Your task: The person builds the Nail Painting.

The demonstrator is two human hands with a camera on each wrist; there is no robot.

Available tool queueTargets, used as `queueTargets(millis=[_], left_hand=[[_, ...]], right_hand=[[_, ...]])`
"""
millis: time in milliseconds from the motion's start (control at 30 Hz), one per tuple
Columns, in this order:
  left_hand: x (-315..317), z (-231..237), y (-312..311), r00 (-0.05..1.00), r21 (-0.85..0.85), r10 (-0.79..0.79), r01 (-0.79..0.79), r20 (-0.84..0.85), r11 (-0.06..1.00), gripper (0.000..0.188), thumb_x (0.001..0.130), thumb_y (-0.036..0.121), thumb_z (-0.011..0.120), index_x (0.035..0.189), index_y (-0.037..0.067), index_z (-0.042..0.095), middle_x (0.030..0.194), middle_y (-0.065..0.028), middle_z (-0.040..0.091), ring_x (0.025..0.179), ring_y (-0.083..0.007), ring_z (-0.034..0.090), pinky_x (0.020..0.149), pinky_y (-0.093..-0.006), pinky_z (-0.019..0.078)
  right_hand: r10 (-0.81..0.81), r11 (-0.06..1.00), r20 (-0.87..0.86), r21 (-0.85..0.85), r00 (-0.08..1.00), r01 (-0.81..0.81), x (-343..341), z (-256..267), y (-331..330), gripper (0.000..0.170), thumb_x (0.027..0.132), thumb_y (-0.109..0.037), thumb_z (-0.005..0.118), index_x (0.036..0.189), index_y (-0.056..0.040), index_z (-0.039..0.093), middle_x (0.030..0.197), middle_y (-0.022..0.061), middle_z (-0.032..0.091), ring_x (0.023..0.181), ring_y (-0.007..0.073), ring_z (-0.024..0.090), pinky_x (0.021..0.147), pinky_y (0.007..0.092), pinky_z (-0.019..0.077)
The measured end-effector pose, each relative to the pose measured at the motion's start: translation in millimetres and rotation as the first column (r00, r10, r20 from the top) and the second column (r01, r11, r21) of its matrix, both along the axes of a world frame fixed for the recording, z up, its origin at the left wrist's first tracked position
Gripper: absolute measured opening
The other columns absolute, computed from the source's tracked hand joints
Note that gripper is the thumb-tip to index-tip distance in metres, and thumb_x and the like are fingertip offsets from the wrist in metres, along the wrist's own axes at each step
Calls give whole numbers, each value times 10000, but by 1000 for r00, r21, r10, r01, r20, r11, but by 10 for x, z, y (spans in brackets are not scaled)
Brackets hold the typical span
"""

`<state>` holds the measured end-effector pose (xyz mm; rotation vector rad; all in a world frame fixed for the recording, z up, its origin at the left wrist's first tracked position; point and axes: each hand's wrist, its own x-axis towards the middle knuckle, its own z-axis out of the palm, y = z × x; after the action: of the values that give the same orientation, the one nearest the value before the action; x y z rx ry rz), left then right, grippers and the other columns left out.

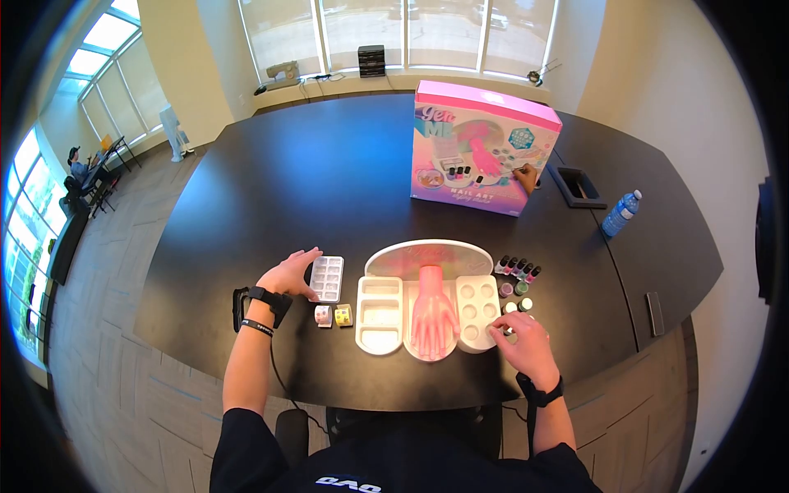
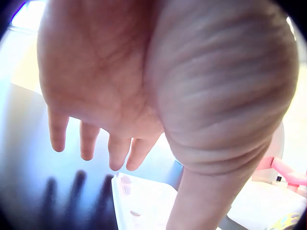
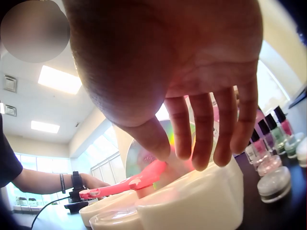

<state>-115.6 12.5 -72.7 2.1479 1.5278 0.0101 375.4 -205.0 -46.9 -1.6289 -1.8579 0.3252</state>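
Observation:
My left hand (image 1: 289, 275) rests with spread fingers at the left edge of a small white compartment tray (image 1: 327, 279); in the left wrist view its fingers (image 2: 87, 141) are straight, with the tray (image 2: 144, 203) below. My right hand (image 1: 526, 345) is at the front right edge of the cream palette (image 1: 477, 301) with round wells. Seen in the right wrist view, its relaxed fingers (image 3: 203, 129) reach down by the palette (image 3: 201, 206), and nothing shows between them. A pink model hand (image 1: 432, 316) lies palm down in the middle of the cream stand, before its mirror (image 1: 399, 261).
Two small rolls (image 1: 323, 315) sit below the white tray. Nail polish bottles (image 1: 518, 269) and several small pots (image 1: 522, 288) stand right of the palette. Farther back are a pink box (image 1: 468, 148), a table recess (image 1: 578, 187) and a water bottle (image 1: 621, 214).

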Motion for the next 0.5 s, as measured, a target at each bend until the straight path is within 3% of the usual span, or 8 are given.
queueTargets(millis=[133,167,200,367,500], left_hand=[[26,-33,52,999,-60,52,-53,-14,997,1247,611,224,1049,1677,88,414,1744,-142,417,1633,-349,337,1326,-446,345],[13,-65,74,999,-60,50,-51,-15,997,1247,611,224,1049,1677,88,414,1744,-142,417,1633,-349,337,1326,-446,345],[-6,-99,96,1000,-27,10,-9,9,1000,1213,610,205,1043,1657,92,440,1714,-134,452,1596,-357,386,1304,-441,380],[64,-10,-25,995,118,-68,58,78,991,1159,579,154,1037,1607,89,507,1582,-127,547,1479,-361,505,1228,-428,472],[125,78,-103,993,184,31,-52,111,982,1062,591,77,1015,1549,91,557,1429,-125,565,1336,-372,601,1125,-445,542]], right_hand=[[-8,1000,2,23,1000,8,12,-13,-7,131,945,-199,800,976,-76,767,931,70,747,837,271,718,724,397,556],[-14,1000,-3,-24,1000,14,3,30,-16,135,939,-183,807,982,-63,763,948,99,756,880,310,728,780,419,571],[-20,997,-9,-71,1000,20,-5,52,-22,140,933,-168,813,988,-51,759,965,127,765,923,350,737,835,442,585],[-9,999,-45,-45,999,7,-7,1,-24,145,936,-167,813,992,-46,758,946,131,757,897,337,732,822,435,579],[13,1000,-45,-20,999,-13,20,-42,-12,147,938,-172,815,990,-46,760,943,127,756,876,321,729,801,426,572]])
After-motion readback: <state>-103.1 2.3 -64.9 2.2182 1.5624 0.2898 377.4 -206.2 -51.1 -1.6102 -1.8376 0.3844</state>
